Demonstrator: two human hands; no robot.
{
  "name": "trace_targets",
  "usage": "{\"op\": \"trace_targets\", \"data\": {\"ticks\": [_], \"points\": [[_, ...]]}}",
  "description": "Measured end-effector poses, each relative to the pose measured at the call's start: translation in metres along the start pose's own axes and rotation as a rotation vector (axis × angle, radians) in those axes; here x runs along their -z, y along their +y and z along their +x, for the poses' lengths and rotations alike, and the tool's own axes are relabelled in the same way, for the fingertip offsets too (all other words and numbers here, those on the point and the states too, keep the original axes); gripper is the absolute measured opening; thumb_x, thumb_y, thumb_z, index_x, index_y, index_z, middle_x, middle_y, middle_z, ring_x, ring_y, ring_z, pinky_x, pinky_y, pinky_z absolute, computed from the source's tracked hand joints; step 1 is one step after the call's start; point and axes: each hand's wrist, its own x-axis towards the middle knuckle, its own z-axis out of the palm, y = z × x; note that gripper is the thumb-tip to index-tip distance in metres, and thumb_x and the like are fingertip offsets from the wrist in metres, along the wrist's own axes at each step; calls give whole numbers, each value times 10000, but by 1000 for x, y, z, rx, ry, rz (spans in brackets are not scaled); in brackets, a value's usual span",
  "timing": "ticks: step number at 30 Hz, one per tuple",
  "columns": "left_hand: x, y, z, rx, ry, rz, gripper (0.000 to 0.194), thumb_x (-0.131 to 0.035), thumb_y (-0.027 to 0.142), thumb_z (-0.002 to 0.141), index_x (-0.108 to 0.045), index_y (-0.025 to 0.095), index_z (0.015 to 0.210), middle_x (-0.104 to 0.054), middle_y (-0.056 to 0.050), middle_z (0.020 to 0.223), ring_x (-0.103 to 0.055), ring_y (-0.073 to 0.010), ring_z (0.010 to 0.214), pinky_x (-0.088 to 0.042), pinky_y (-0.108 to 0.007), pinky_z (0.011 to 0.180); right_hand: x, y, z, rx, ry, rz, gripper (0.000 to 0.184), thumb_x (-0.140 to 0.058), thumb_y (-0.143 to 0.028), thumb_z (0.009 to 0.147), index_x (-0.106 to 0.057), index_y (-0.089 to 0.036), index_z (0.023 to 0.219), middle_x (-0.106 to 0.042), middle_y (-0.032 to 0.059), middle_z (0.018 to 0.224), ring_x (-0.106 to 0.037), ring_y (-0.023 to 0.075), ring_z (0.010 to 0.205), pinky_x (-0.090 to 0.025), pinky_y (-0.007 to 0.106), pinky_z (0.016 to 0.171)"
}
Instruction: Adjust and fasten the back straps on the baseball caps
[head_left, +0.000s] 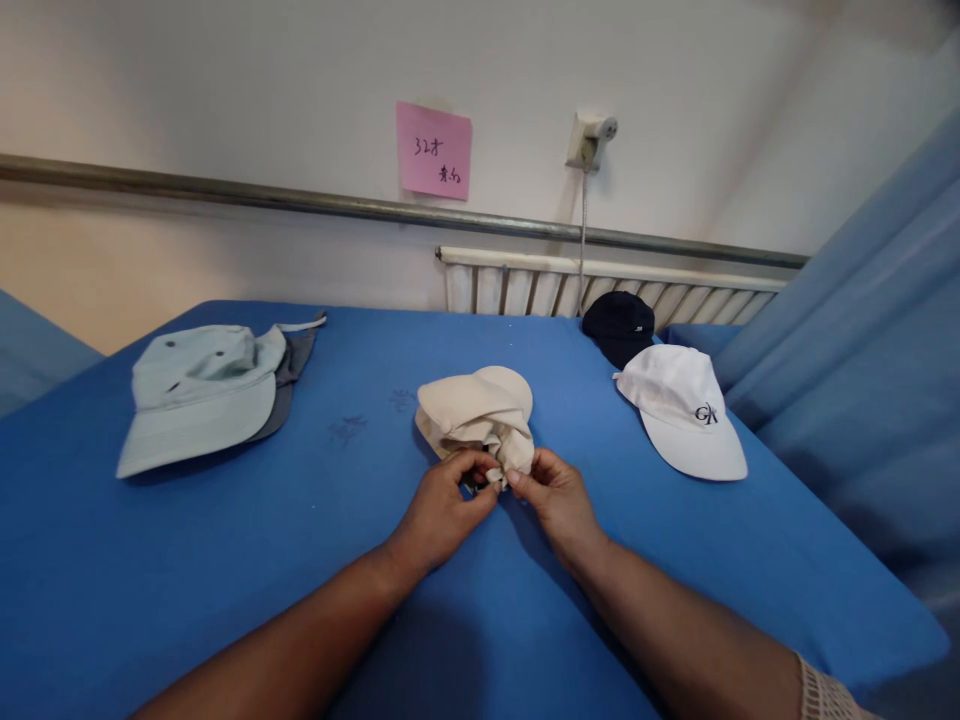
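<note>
A crumpled cream baseball cap lies in the middle of the blue-covered table, its brim toward the wall. At the cap's near edge, my left hand pinches a small strap end between thumb and fingers. Just right of it, my right hand is closed on the same edge of the cap, thumb and fingertips gripping the fabric. The fingertips of both hands almost meet there. What lies under the cap's folds is hidden.
Left on the table, a pale green cap overlaps a dark grey cap. At the right lie a white cap and a navy cap. Behind are a radiator, a metal rail and a blue curtain.
</note>
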Motion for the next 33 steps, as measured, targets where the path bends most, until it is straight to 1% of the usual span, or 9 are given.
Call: {"op": "trace_targets", "data": {"ticks": [4, 10, 15, 18, 21, 23, 27, 33], "points": [[0, -2, 1, 33, -32, -36, 148, -618, 236, 764, -687, 185, 885, -651, 5, 757, -588, -149, 713, -480, -260, 681, 0, 0, -1, -1, 6, 4, 227, -818, -314, 618, -691, -180, 749, -605, -23, 642, -509, 116, 606, -424, 273, 645], [-1, -7, 1, 58, -31, -56, 168, -630, 281, 773, -700, 182, 888, -666, -10, 768, -593, -154, 717, -487, -259, 676, 1, -3, -2, 5, -14, -11, 213, -809, -315, 636, -683, -182, 746, -615, -17, 651, -531, 128, 624, -437, 277, 650], [1, -10, 2, 72, -58, -92, 175, -641, 272, 764, -718, 179, 891, -672, -11, 750, -595, -150, 691, -491, -257, 649, 1, -1, -2, -3, -12, 20, 238, -819, -311, 621, -694, -192, 784, -686, 11, 766, -591, 154, 714, -459, 305, 729], [0, -7, 1, 79, -44, -94, 181, -631, 260, 772, -710, 174, 911, -673, -13, 753, -597, -151, 699, -491, -260, 655, 1, -1, -2, -8, -6, 29, 242, -820, -299, 624, -703, -193, 808, -703, 21, 808, -603, 159, 746, -458, 312, 762], [-3, -4, 0, 83, 12, -102, 187, -636, 241, 763, -669, 169, 932, -669, -14, 798, -600, -149, 726, -493, -266, 685, 1, -2, -3, -1, 2, 9, 223, -814, -290, 636, -707, -189, 804, -687, 8, 765, -583, 144, 704, -454, 303, 740], [-4, -3, -1, 71, 29, -105, 167, -641, 228, 756, -649, 169, 912, -660, -9, 800, -596, -145, 726, -491, -266, 693, 2, -3, -4, 9, 0, -6, 199, -808, -288, 644, -705, -187, 782, -665, -6, 722, -563, 132, 671, -448, 291, 714], [-3, -2, -1, 51, 12, -72, 109, -626, 222, 774, -664, 172, 862, -658, -4, 776, -596, -146, 733, -483, -266, 704, 2, -2, -4, 7, -4, -3, 202, -803, -285, 651, -705, -188, 798, -675, -1, 752, -565, 130, 684, -443, 280, 706], [-1, -4, 1, 38, -19, -43, 128, -624, 224, 783, -703, 173, 869, -681, -11, 790, -607, -152, 745, -477, -262, 701, 1, -3, -5, -11, -16, -2, 230, -811, -293, 644, -710, -183, 820, -697, 14, 795, -592, 146, 736, -452, 292, 745]]}}
